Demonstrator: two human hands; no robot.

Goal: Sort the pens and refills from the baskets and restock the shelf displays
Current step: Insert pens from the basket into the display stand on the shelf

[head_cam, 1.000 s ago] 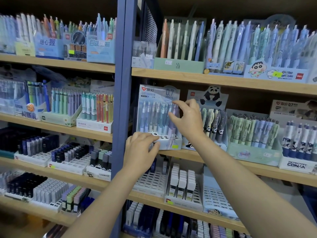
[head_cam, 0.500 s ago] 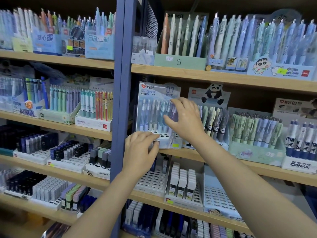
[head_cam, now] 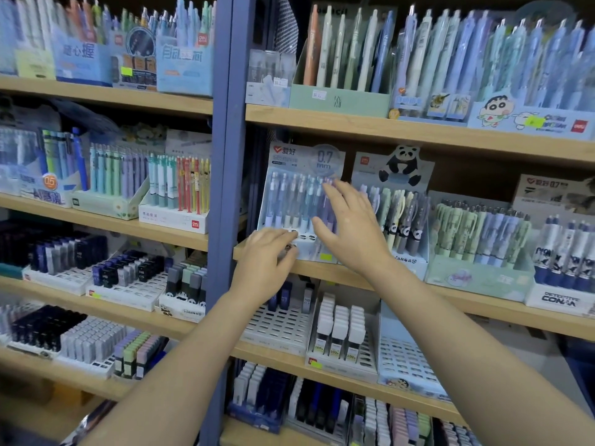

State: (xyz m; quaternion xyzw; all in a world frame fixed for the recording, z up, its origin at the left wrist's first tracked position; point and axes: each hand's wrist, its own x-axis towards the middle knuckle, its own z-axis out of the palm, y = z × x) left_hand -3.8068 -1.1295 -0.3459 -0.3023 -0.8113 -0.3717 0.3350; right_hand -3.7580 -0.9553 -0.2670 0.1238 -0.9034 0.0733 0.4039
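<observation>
A pale blue 0.7 mm pen display box (head_cam: 291,175) stands on the middle wooden shelf (head_cam: 483,302), filled with several pastel blue and purple pens (head_cam: 289,201). My left hand (head_cam: 265,265) curls its fingers over the lower left front corner of the box's white holed base. My right hand (head_cam: 354,233) is spread with straight fingers in front of the pens on the box's right side, fingertips touching them. What lies under my left fingertips is hidden.
A panda pen display (head_cam: 402,217) stands right beside the box, with more pen boxes further right. A blue upright post (head_cam: 222,188) divides the shelving. White refill trays (head_cam: 280,326) and lead cases (head_cam: 341,329) sit on the shelf below.
My right hand has opened and slid down from the box's right edge across the pens. My left hand has stayed at the lower left corner. The view has shifted slightly.
</observation>
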